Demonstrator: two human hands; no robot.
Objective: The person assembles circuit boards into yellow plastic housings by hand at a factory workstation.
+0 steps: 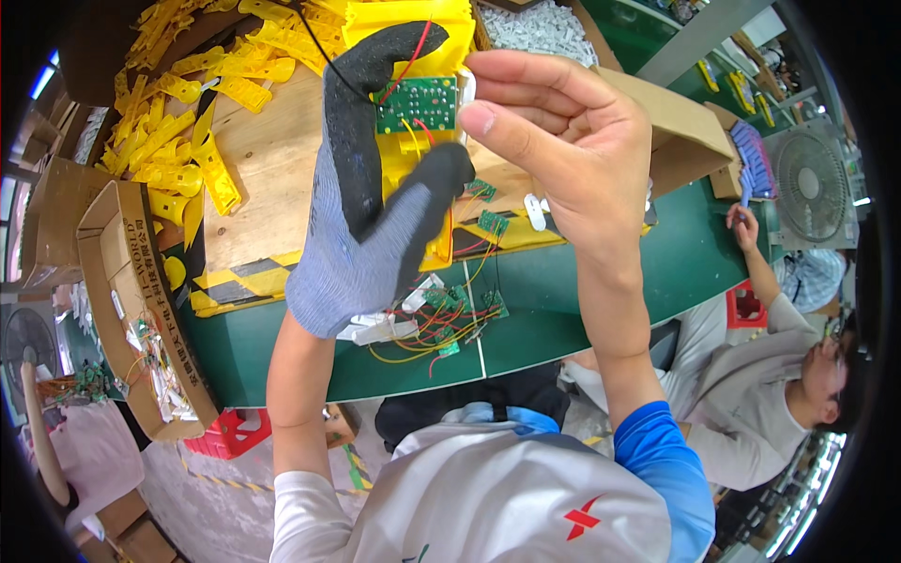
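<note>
My left hand (343, 239), in a grey-blue glove with black palm and fingers, is closed around a yellow plastic housing (399, 155). A green circuit board (418, 105) lies against the housing, with red, black and yellow wires running from it. My bare right hand (587, 150) pinches a small white part (466, 86) between thumb and fingers at the board's right edge. The fingertips partly cover that part, so its exact shape is hidden. Below my hands, several wired boards (450, 300) and white pieces (385, 328) lie on the green table (535, 328).
A wooden board (258, 159) edged with yellow-black tape carries many loose yellow parts (253, 61). An open carton (174, 328) stands at the left; another carton (676, 127) sits right, near a heap of small white pieces (540, 33). A co-worker (760, 403) sits at the right.
</note>
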